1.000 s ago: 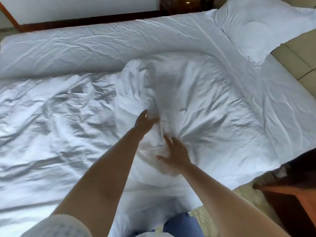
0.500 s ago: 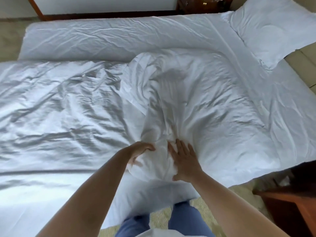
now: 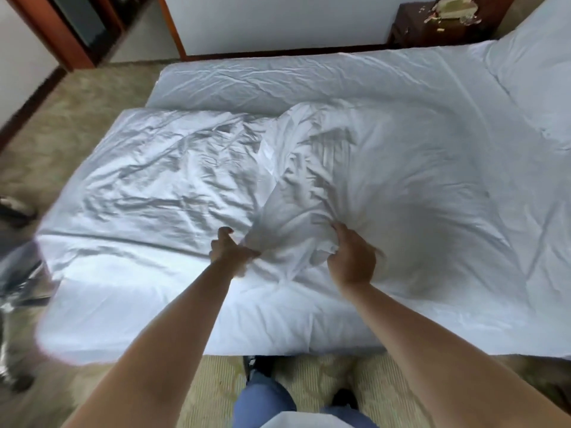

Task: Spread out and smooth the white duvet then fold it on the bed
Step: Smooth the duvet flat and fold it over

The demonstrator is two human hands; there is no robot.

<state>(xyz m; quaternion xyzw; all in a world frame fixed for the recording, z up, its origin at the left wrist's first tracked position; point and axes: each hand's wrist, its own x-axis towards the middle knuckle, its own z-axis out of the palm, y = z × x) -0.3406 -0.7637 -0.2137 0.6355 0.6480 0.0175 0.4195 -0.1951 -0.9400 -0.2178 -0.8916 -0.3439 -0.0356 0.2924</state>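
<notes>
Far left: carpet and a wooden door frame (image 3: 77, 35), blurred. Then the bed (image 3: 278, 78), its far strip of sheet bare. The white duvet (image 3: 148, 193) lies over the near part of the bed, its left half flat but creased, its near edge hanging over the bed's side.

Centre: your left hand (image 3: 230, 253) pinches a gather of duvet cloth, fingers curled into it. Just right of it, a raised bunch of fabric stands between your hands. Your right hand (image 3: 350, 257) clutches that bunch from the other side. Likely reason for the two-handed hold: to pull the heaped fold toward you and flatten it. Spreading not yet done; folding not begun.

Far right: a pillow (image 3: 537, 84), and a dark nightstand (image 3: 445, 23) behind it.
</notes>
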